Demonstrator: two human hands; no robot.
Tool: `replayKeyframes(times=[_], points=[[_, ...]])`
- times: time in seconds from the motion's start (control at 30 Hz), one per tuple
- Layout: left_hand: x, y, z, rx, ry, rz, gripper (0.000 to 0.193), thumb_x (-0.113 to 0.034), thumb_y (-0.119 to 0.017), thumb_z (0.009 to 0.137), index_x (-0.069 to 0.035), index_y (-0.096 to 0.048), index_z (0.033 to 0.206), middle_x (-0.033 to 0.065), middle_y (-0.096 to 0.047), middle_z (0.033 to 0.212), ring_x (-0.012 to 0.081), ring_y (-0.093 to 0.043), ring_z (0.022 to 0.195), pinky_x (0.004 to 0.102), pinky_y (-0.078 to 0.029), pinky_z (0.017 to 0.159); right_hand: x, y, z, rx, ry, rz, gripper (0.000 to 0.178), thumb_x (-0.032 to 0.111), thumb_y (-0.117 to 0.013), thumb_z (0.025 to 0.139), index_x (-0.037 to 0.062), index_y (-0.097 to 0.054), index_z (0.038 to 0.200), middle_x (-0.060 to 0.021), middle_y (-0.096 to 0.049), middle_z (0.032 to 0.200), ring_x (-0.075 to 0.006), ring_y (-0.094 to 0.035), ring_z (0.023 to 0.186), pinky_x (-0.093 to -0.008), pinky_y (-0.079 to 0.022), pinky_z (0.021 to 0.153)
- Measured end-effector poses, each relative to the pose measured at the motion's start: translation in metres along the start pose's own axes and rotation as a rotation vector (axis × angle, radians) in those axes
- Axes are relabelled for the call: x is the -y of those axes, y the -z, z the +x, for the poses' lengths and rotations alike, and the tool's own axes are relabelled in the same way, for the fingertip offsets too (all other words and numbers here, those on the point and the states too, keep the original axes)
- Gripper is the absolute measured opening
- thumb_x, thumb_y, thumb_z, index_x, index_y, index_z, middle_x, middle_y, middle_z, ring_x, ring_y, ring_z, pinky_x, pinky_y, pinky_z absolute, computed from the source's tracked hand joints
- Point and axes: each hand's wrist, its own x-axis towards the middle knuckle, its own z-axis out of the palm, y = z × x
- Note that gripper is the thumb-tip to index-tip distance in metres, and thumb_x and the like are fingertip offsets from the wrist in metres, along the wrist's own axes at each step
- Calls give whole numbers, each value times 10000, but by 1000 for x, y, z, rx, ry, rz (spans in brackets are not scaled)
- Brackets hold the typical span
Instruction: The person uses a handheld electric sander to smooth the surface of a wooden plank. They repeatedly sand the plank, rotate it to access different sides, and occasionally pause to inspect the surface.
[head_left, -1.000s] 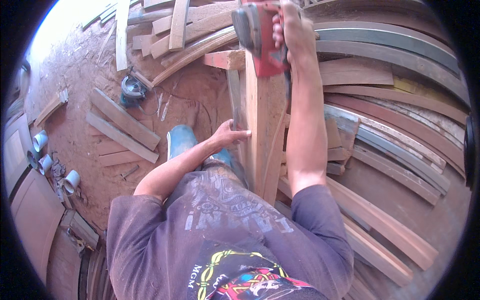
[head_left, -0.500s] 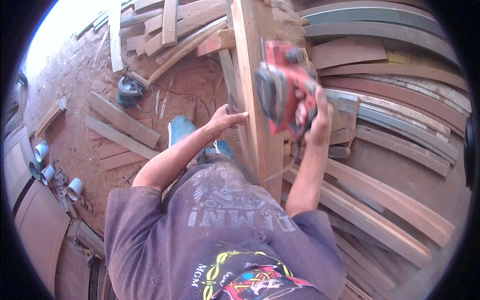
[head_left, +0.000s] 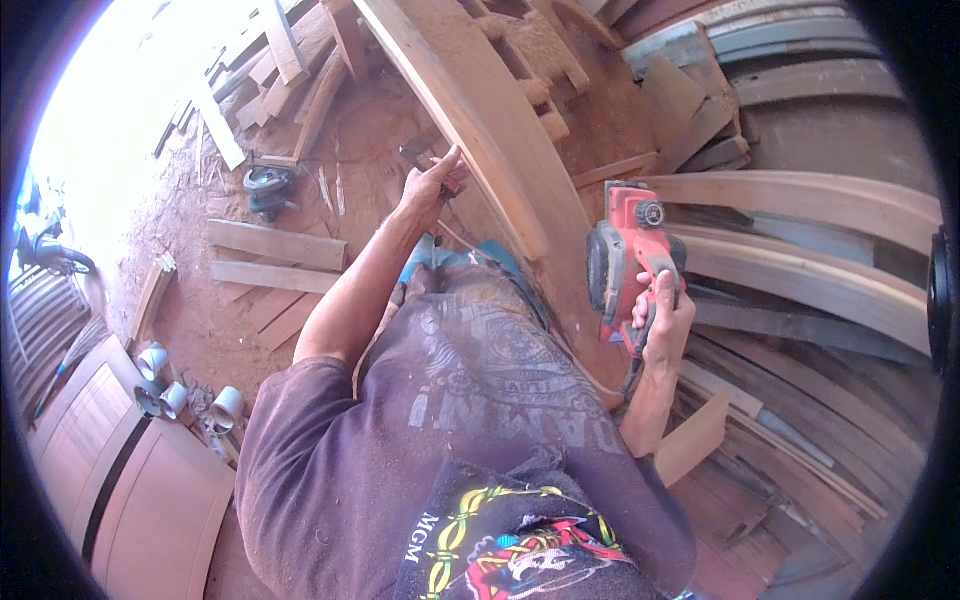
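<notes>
My right hand (head_left: 664, 318) is wrapped round the rear handle of a red and black electric hand planer (head_left: 628, 212). The planer is held up to the right of a long wooden beam (head_left: 490, 165), apart from it, and its cord trails back toward my body. On the beam's left side my left hand (head_left: 433, 190) is closed round a small dark and red thing (head_left: 415, 153), mostly covered by the fingers. Its kind I cannot make out. The left thumb points at the beam's side edge, and whether it touches is unclear. The beam's near end lies just ahead of my waist.
A circular saw (head_left: 268, 185) stands on the dusty floor at the left, near several loose boards (head_left: 275, 245). Long planks (head_left: 800, 195) are stacked along the right. Wooden blocks (head_left: 545, 60) lie beyond the beam. Door panels (head_left: 165, 460) and small pots (head_left: 228, 403) are at lower left.
The planer has moved down and right, away from the beam, and is less blurred. My view has shifted, so the beam slants more. The dark and red thing at my left hand shows more clearly.
</notes>
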Motion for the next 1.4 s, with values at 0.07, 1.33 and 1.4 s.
replayKeyframes(times=[0.07, 1.33, 1.4], points=[[6, 3, 18, -19, 11, -13, 350, -379, -836, 958, -75, -663, 959, 106, -744, 1049, 249, -729, 1030, 392, -563, 812, -9, -3, 3, 26, -25, 54, 500, 477, -620, 1089, -16, -699, 1085, 39, -524, 654, -52, -469, 556, -236, -366, 509], [38, -4, 12, -39, -128, -110, 239, -213, -825, 946, -132, -646, 810, -2, -653, 793, 129, -636, 698, 330, -515, 639, 41, -130, 56, 491, 158, -164, 431, 406, -657, 1049, 7, -734, 905, 43, -572, 664, -41, -523, 569, -250, -397, 510], [36, -7, 9, -73, -111, -108, 200, -197, -792, 964, -139, -661, 824, -19, -636, 799, 112, -609, 696, 330, -500, 647, 49, -140, 63, 495, 177, -185, 450, 400, -665, 1043, -8, -746, 873, 39, -583, 648, -44, -544, 577, -257, -410, 521]])
